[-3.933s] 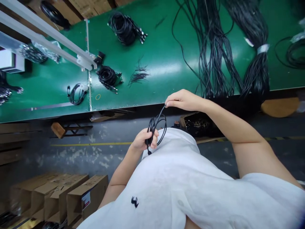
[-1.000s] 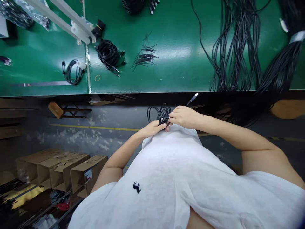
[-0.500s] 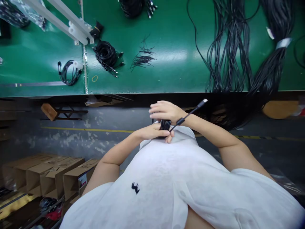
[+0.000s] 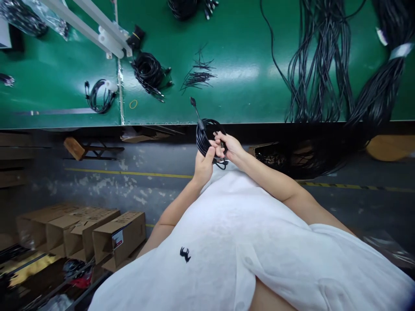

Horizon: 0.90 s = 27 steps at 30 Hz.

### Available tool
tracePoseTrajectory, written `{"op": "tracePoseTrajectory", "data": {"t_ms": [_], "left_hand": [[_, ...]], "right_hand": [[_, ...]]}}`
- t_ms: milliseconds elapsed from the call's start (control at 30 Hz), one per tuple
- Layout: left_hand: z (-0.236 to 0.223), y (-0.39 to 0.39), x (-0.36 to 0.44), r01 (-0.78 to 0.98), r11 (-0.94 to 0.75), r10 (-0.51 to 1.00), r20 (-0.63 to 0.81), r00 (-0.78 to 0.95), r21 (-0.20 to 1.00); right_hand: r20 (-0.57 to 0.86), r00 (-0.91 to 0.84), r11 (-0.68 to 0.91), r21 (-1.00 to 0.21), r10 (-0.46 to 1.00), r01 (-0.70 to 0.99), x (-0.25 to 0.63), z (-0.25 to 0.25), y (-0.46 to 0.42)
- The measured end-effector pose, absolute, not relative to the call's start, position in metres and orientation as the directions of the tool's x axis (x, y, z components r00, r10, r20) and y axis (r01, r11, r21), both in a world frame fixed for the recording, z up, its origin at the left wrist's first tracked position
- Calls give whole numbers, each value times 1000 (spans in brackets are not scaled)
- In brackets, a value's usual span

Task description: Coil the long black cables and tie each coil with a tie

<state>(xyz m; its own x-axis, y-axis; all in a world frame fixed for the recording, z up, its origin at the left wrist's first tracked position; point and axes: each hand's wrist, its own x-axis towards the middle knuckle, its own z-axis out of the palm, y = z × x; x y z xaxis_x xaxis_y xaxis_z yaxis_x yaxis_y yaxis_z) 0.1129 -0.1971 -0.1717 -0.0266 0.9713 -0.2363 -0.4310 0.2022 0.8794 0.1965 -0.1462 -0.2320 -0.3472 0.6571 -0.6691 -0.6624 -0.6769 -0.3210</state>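
A coiled black cable [image 4: 201,141] is upright in front of my body, just off the table's front edge. My left hand [image 4: 204,166] is closed round the lower part of the coil, thumb on the near side. From the top of the coil one cable end sticks up, with a dark plug [image 4: 193,102] at its tip and a thicker sleeve below it. My right hand [image 4: 232,147] is at the coil's right side, its fingers pinched on a part of the cable. The fingers of both hands meet there and hide some of the loops.
On the green table [image 4: 233,95] lie a cable coil [image 4: 147,71], a smaller coil [image 4: 100,97], a pile of short black ties [image 4: 201,78] and a yellow rubber band [image 4: 133,104]. Long cable bundles [image 4: 333,73] hang over the right edge. Cardboard boxes [image 4: 119,237] stand lower left.
The coil has turned from lying against the shirt to standing up, its loops now facing me. The plug end swung from the right to the upper left. My right hand's spread fingers closed onto the cable.
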Motion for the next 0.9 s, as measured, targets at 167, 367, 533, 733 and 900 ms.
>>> {"op": "tracePoseTrajectory", "data": {"t_ms": [167,367,533,733,900], "left_hand": [[-181,-202,116,-410,137,957,-227,-180,902],[-177,-197,110,-428,172,950,-264,-167,887],[-179,-202,124,-456,184,924,-311,-221,871],[-183,-208,122,-502,87,979,-167,-118,861],[-172,-211,104,-435,397,918,-354,181,808]], "right_hand": [[-570,-481,-713,-297,666,-635,205,-231,-156],[-657,-387,-658,-224,647,-719,202,-225,-147],[-693,-389,-623,-111,607,-774,202,-224,-131],[-605,-366,-618,-276,707,-736,208,-232,-134],[-200,-337,-267,-949,920,-167,236,-229,-120]]}}
